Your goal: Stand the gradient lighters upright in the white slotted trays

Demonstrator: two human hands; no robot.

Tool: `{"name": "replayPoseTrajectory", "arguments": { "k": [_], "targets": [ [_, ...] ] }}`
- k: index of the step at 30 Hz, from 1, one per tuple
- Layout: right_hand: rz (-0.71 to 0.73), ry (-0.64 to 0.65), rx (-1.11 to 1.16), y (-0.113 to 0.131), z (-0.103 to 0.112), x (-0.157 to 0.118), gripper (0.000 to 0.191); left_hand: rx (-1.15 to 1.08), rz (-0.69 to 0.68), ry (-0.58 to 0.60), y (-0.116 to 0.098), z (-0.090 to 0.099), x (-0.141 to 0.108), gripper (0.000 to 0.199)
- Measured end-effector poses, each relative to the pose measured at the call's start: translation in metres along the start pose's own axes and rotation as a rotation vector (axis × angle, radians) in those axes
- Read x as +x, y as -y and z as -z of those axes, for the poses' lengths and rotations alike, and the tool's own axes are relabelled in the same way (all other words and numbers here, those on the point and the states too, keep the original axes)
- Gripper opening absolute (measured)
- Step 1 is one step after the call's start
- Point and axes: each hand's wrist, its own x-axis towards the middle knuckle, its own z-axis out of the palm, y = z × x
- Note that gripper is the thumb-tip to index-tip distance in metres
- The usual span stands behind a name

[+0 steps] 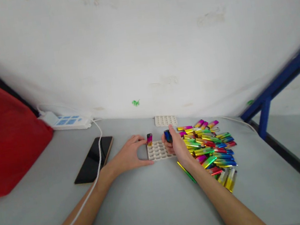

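Beige trays (pixel 157 151), two; two hands (pixel 131 153), the right (pixel 181 149) gripping one blue cylinder (pixel 167 136)

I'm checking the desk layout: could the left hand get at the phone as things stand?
Probably yes: the phone lies close to the left hand, which is at the left end of the tray. The white cable crosses the phone but leaves most of it uncovered.

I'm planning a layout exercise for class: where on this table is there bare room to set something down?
Grey tabletop shows bare between the forearms, before the near tray, and between the shiny pile and blue frame. It's crowded around the right hand, beside that pile.
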Motion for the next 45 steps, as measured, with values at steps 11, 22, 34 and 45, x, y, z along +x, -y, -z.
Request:
{"name": "replayPoseTrajectory", "arguments": {
  "k": [11,22,34,45],
  "targets": [
    [0.679,0.025,-0.693,0.003,0.008,-0.013,0.042,-0.029,0.012,0.022,-0.008,0.004,0.000,0.065],
    [0.637,0.094,-0.832,-0.014,0.008,-0.006,0.037,-0.037,0.003,0.027,-0.009,0.004,0.001,0.070],
    [0.624,0.074,-1.273,0.000,0.000,-0.008,0.043,-0.028,0.009,0.015,0.003,0.000,0.001,0.065],
    [0.436,0.060,-1.197,0.038,0.137,-0.028,0.008,-0.028,0.004,0.008,0.006,-0.001,0.004,0.070]
  ]
}}
